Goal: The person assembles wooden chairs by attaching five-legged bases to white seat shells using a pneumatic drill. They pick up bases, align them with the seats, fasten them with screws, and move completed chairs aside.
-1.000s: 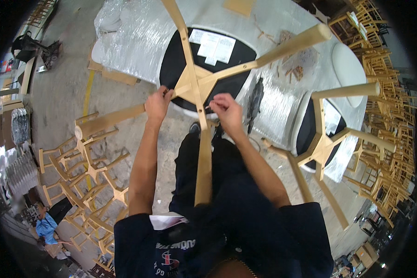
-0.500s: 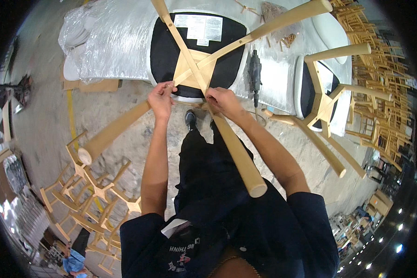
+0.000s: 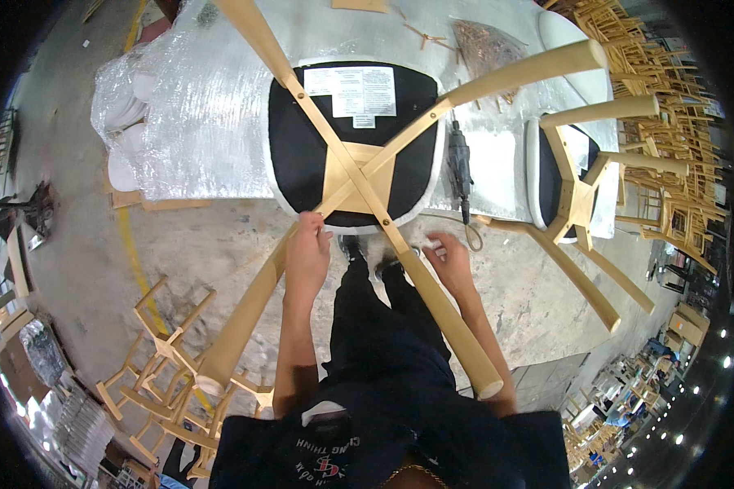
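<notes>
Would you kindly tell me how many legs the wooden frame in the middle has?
4: an upper-left leg, its end cut off by the picture's edge; an upper-right leg; a lower-left leg; and a lower-right leg. None appears hidden.

Open gap between near-left chair leg (image 3: 245,314) and near-right chair leg (image 3: 451,322), crossed frame (image 3: 356,173) barring the seat underside (image 3: 416,167), plastic-wrapped desk (image 3: 208,114) unobstructed at left, power drill (image 3: 459,163) obstructing right

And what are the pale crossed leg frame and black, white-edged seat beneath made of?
The pale crossed leg frame looks like smooth wood, perhaps lacquered, from its tan colour and sheen. The black, white-edged seat has a dull, matte underside, suggesting fabric.
</notes>
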Demonstrator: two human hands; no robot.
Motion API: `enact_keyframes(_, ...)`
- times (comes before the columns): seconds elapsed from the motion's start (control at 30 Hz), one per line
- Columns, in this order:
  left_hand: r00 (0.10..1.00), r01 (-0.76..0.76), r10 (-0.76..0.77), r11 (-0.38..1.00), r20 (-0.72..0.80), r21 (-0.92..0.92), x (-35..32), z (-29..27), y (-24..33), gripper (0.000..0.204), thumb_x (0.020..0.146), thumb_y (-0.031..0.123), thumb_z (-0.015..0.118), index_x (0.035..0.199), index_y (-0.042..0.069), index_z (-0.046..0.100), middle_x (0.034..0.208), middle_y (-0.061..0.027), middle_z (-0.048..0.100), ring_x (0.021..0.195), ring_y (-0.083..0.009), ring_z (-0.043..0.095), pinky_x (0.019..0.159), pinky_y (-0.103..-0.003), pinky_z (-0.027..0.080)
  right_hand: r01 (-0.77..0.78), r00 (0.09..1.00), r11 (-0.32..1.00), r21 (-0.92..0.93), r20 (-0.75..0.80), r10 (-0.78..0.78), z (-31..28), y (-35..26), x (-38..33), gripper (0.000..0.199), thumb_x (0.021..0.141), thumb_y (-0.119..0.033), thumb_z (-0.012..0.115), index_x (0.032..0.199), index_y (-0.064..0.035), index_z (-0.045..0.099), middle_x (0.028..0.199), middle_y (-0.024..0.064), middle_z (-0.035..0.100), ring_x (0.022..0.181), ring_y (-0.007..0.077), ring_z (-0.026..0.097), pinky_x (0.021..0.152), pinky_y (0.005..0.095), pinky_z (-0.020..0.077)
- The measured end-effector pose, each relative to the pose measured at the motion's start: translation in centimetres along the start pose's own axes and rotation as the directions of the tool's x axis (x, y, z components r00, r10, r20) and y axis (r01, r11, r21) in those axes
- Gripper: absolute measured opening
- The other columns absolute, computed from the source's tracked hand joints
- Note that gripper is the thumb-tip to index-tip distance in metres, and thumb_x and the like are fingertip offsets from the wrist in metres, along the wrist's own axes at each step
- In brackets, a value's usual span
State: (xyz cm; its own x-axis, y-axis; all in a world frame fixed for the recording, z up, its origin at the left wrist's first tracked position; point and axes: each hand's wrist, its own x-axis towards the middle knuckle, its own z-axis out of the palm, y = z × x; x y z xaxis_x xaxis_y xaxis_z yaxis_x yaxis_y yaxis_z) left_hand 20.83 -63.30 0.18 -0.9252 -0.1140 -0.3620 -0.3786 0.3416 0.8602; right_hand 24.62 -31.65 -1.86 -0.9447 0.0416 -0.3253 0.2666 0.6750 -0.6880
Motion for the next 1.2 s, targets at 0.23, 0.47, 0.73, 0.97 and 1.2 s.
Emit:
enact_keyframes(0.23,0.97,-0.168,0.225,0.897,-0.094,0.409,14.4,-1.5,5.7,0.008,0.092,0.003,0.067,0.097,0.001,0.072,0.084,-0.0205,0.074,0.077,-0.0353,0.073,0.071,-0.045,0.057,-0.421,0.895,0.907,0.024,0.176,0.41,0.7,4.7,-9.8,0.034,0.092,-0.017,0.079,0.122,-0.0013,0.074,0.106,0.0174,0.079,0.088,0.0265,0.078,0.08,0.0361,0.061)
enact_keyframes(0.47,0.927,-0.083,0.24,0.88,-0.286,0.468,23.6,-2.3,8.9,0.017,0.089,0.009,0.071,0.101,0.012,0.083,0.102,-0.0195,0.078,0.098,-0.0377,0.075,0.09,-0.047,0.058,-0.498,0.862,0.816,0.293,0.063,0.503,0.9,9.6,-13.7,0.033,0.092,-0.019,0.078,0.121,-0.0022,0.074,0.099,0.0136,0.079,0.084,0.0231,0.078,0.078,0.0353,0.0602)
enact_keyframes(0.73,0.929,-0.084,0.307,0.721,-0.208,0.688,26.3,-2.8,9.7,0.014,0.088,0.011,0.073,0.099,0.014,0.081,0.095,-0.0171,0.078,0.092,-0.0373,0.076,0.084,-0.047,0.061,-0.52,0.829,0.777,0.354,-0.01,0.559,0.0,9.0,-13.6,0.034,0.094,-0.023,0.076,0.121,-0.0018,0.073,0.098,0.0122,0.079,0.089,0.0221,0.076,0.08,0.0354,0.0589)
enact_keyframes(0.97,0.865,-0.181,0.4,0.812,-0.302,0.556,26.2,-1.7,9.1,0.017,0.086,0.008,0.075,0.101,0.011,0.08,0.092,-0.0146,0.078,0.091,-0.0369,0.076,0.082,-0.046,0.061,-0.488,0.854,0.808,0.331,-0.011,0.521,0.4,8.1,-12.8,0.035,0.093,-0.022,0.077,0.122,-0.0028,0.073,0.103,0.0135,0.079,0.09,0.0239,0.076,0.081,0.0354,0.0591)
enact_keyframes(1.2,0.521,-0.369,0.731,0.658,-0.44,0.656,20.0,1.3,6.8,0.033,0.097,0.015,0.072,0.128,0.005,0.071,0.131,-0.0186,0.069,0.124,-0.0369,0.062,0.108,-0.045,0.047,-0.084,0.995,0.995,-0.054,-0.058,0.08,1.8,3.2,-5.4,0.081,0.083,-0.021,0.084,0.155,-0.0105,0.048,0.162,0.0206,0.042,0.108,0.0376,0.071,0.086,0.0451,0.0604)
